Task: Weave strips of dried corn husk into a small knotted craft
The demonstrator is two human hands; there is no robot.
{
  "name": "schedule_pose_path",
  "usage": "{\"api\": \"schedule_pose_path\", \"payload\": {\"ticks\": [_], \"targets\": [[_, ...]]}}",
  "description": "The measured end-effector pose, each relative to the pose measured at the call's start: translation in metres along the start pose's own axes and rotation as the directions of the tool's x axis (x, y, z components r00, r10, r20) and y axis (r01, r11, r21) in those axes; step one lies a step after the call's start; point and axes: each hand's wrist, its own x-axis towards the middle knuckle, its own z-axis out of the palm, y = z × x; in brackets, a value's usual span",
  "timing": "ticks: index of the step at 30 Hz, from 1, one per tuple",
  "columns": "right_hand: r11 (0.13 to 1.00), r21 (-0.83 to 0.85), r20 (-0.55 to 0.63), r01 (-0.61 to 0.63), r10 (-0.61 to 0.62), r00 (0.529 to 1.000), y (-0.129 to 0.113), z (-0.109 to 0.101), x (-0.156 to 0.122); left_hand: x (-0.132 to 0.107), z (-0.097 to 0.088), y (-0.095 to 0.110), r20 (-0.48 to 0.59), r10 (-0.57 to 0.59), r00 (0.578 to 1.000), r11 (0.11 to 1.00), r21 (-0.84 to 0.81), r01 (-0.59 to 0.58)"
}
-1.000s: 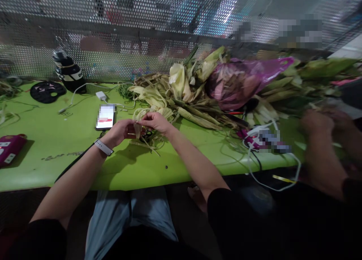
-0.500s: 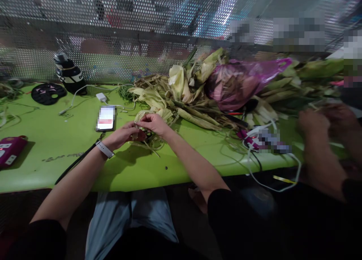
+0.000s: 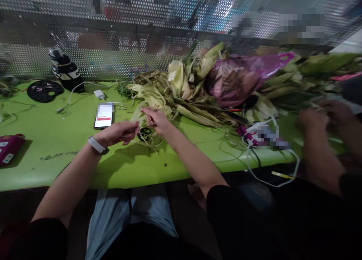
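My left hand (image 3: pixel 121 133), with a pale watch (image 3: pixel 97 144) on its wrist, is closed in a pinch above the green table (image 3: pixel 113 173). My right hand (image 3: pixel 157 120) is closed too, a short gap to the right, beside the pale corn husks (image 3: pixel 154 97). Whatever the fingertips of either hand hold is too thin or too hidden to make out. Below and between the hands lie husk strips (image 3: pixel 155 141) and a small black coiled item (image 3: pixel 145 134). A phone (image 3: pixel 103 116) with a lit screen rests just beyond my left wrist.
A pink plastic bag (image 3: pixel 232 79) stands among heaped husks at the back. To the right are white cables (image 3: pixel 296 162) and another person's hands (image 3: pixel 313 120). A black bottle (image 3: pixel 66 71), a black palette-shaped item (image 3: pixel 45 91) and a purple power strip (image 3: pixel 10 148) are at left.
My hands were together at the fingertips and have drawn apart: the left moved left, the right slightly up and right. The black coiled item between them now shows more.
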Motion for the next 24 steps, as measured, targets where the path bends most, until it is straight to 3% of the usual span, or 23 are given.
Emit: {"api": "schedule_pose_path", "payload": {"ticks": [1,2,3,5,7,8,9,11,13,15,17,21,24], "targets": [[0.998,0.065,-0.046,-0.007,0.01,0.999,-0.002,-0.003,0.002,-0.005,-0.003,0.006,0.011,0.06,0.998,0.994,-0.09,-0.059],[0.994,0.111,-0.095,-0.014,0.025,0.995,-0.003,-0.007,0.005,-0.009,-0.006,0.012,-0.051,0.157,0.986,0.965,-0.205,-0.165],[0.992,0.123,-0.137,-0.028,0.045,0.99,-0.004,-0.01,0.007,-0.012,-0.01,0.017,-0.178,0.244,0.953,0.905,-0.31,-0.29],[1.0,0.022,-0.176,0.006,-0.002,0.984,-0.003,-0.014,0.01,-0.015,-0.018,0.025,-0.425,0.353,0.834,0.736,-0.424,-0.528],[0.963,-0.254,-0.089,0.095,-0.121,0.989,0.002,-0.015,0.011,-0.011,-0.027,0.027,-0.608,0.357,0.709,0.631,-0.403,-0.663],[0.89,-0.427,0.007,0.164,-0.178,0.984,0.007,-0.014,0.01,-0.008,-0.03,0.026,-0.659,0.333,0.675,0.618,-0.388,-0.684],[0.77,-0.59,0.127,0.245,-0.211,0.969,0.011,-0.012,0.009,-0.005,-0.033,0.024,-0.67,0.307,0.676,0.638,-0.382,-0.669],[0.448,-0.803,0.335,0.394,-0.208,0.919,0.022,-0.007,0.007,0.002,-0.035,0.018,-0.671,0.255,0.696,0.714,-0.354,-0.604],[0.185,-0.875,0.42,0.448,-0.172,0.891,0.031,-0.003,0.007,0.007,-0.034,0.012,-0.671,0.25,0.698,0.77,-0.299,-0.564],[0.063,-0.89,0.438,0.451,-0.147,0.887,0.036,-0.001,0.009,0.009,-0.032,0.008,-0.661,0.269,0.701,0.815,-0.232,-0.531],[0.044,-0.892,0.44,0.45,-0.141,0.887,0.038,-0.002,0.012,0.01,-0.029,0.005,-0.657,0.292,0.695,0.843,-0.167,-0.512],[0.102,-0.876,0.444,0.471,-0.212,0.871,0.032,-0.009,0.014,0.011,-0.029,0.004,-0.691,0.306,0.656,0.872,-0.073,-0.483],[0.202,-0.802,0.467,0.562,-0.374,0.801,0.021,-0.012,0.01,0.013,-0.036,0.001,-0.727,0.275,0.629,0.886,-0.061,-0.459]]}}
